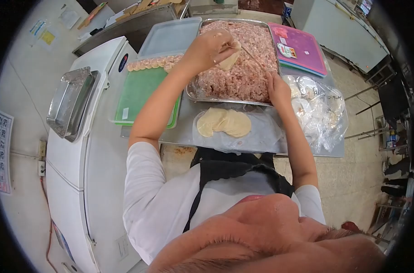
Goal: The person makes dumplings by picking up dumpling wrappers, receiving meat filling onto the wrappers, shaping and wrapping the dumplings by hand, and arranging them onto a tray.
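Observation:
My left hand (211,48) is raised over the left part of a metal tray (234,101) full of ground meat (243,82). Its fingers pinch a thin round dough wrapper (230,59). At the tray's right edge, my right hand (279,89) is closed on a thin stick (254,60), which slants up and left towards the wrapper. A fanned stack of round wrappers (225,123) lies on a plastic sheet (266,132) in front of the tray. Rows of filled dumplings (154,63) sit along the far edge of a green board (143,95) on the left.
A clear plastic bag (316,113) with pale contents lies right of the tray. Behind it are stacked coloured boards (302,48). A translucent lid (170,38) lies at the back left. Metal pans (70,102) rest on a white appliance (63,154) at the left.

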Available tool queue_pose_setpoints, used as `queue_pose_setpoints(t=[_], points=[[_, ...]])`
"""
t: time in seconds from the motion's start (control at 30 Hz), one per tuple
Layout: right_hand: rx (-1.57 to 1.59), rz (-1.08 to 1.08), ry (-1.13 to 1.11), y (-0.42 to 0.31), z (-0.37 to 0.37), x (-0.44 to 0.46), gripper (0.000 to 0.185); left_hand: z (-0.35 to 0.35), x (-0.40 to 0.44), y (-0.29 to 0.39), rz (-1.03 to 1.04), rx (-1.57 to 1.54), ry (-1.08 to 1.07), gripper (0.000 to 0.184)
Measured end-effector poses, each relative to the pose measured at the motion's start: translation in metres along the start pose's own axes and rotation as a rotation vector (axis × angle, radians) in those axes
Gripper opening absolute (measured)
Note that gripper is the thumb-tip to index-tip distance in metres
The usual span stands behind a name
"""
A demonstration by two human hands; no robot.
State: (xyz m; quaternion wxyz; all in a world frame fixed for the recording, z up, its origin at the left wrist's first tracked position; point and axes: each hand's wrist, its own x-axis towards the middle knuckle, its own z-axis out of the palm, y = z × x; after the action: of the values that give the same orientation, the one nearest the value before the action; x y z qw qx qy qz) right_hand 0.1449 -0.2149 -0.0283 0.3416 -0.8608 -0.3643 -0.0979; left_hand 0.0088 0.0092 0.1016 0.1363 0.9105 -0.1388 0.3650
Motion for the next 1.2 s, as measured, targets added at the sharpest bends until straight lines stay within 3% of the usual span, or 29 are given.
queue_pose_setpoints(t=[0.07, 0.17, 0.23, 0.33, 0.43, 0.53, 0.63, 0.73, 0.83, 0.93, 1.03, 1.2], points=[[0.041, -0.034, -0.028, 0.017, -0.005, 0.004, 0.029, 0.011, -0.006, -0.016, -0.076, -0.065, -0.017, 0.015], [-0.091, -0.335, -0.096, 0.01, -0.042, 0.015, 0.027, 0.025, -0.024, -0.038, -0.301, -0.227, -0.116, 0.014], [-0.27, -0.399, -0.228, -0.004, -0.063, 0.03, 0.026, 0.033, -0.032, -0.05, -0.408, -0.288, -0.139, 0.015], [-0.379, -0.532, -0.284, -0.036, -0.069, 0.053, 0.026, 0.061, -0.046, -0.074, -0.62, -0.871, 0.188, 0.023], [-0.413, -0.668, -0.24, -0.063, -0.045, 0.066, 0.027, 0.063, -0.058, -0.09, -0.87, -1.282, 0.376, 0.027], [-0.451, -0.774, -0.201, -0.068, -0.001, 0.063, 0.026, 0.058, -0.072, -0.105, -0.919, -1.415, 0.309, 0.028], [-0.533, -0.723, -0.342, -0.068, 0.02, 0.045, 0.025, 0.061, -0.076, -0.119, -0.926, -1.385, 0.507, 0.028], [-0.513, -0.741, -0.417, -0.054, 0.029, 0.035, 0.029, 0.053, -0.072, -0.112, -0.975, -1.268, 0.536, 0.029], [-0.484, -0.699, -0.493, -0.048, 0.016, 0.023, 0.03, 0.054, -0.076, -0.122, -0.958, -1.232, 0.42, 0.034], [-0.566, -0.704, -0.551, -0.051, -0.007, 0.017, 0.029, 0.045, -0.077, -0.12, -0.808, -0.651, 0.073, 0.039], [-0.648, -0.714, -0.536, -0.063, -0.03, 0.032, 0.026, 0.054, -0.074, -0.116, -0.551, -0.451, 0.146, 0.039], [-0.674, -0.771, -0.476, -0.059, -0.016, 0.025, 0.023, 0.045, -0.072, -0.097, -0.406, -0.188, 0.108, 0.031]])
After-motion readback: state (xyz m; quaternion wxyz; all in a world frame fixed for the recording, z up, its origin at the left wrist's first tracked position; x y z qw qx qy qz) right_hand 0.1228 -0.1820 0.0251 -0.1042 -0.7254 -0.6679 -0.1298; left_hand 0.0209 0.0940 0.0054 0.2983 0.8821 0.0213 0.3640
